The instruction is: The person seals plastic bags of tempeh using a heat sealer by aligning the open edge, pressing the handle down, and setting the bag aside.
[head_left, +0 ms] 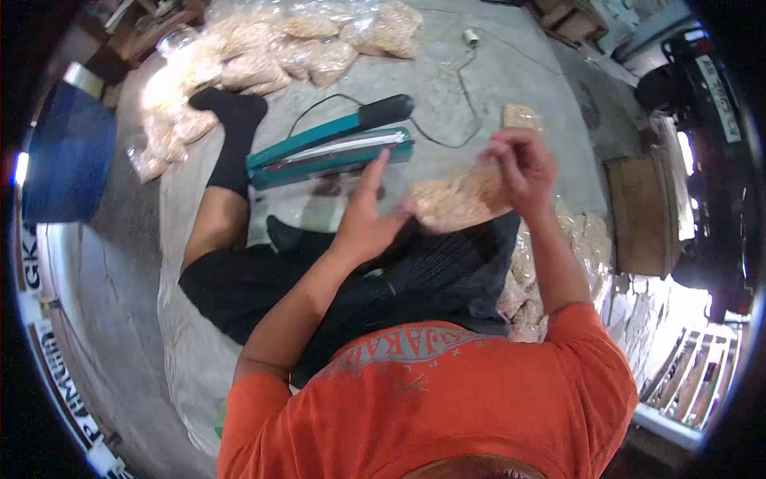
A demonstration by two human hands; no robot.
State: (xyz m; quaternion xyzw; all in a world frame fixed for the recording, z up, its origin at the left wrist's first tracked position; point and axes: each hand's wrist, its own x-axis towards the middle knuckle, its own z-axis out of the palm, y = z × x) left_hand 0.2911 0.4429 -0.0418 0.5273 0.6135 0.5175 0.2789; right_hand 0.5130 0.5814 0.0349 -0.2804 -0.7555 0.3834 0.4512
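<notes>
One snack bag (pixel 451 203) runs lengthwise hand to hand: I see the right hand (pixel 520 166) pinching its far end, and the left hand (pixel 365 219) spread, thumb on the near end. A heat sealer (pixel 331 148) lies beyond the left hand, with open floor (pixel 519 72) past it.

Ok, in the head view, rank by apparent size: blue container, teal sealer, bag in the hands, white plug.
1. blue container, though the fisheye edge warps it
2. teal sealer, longer but slimmer
3. bag pinched by the right hand, partly hidden
4. white plug, smallest by far
</notes>
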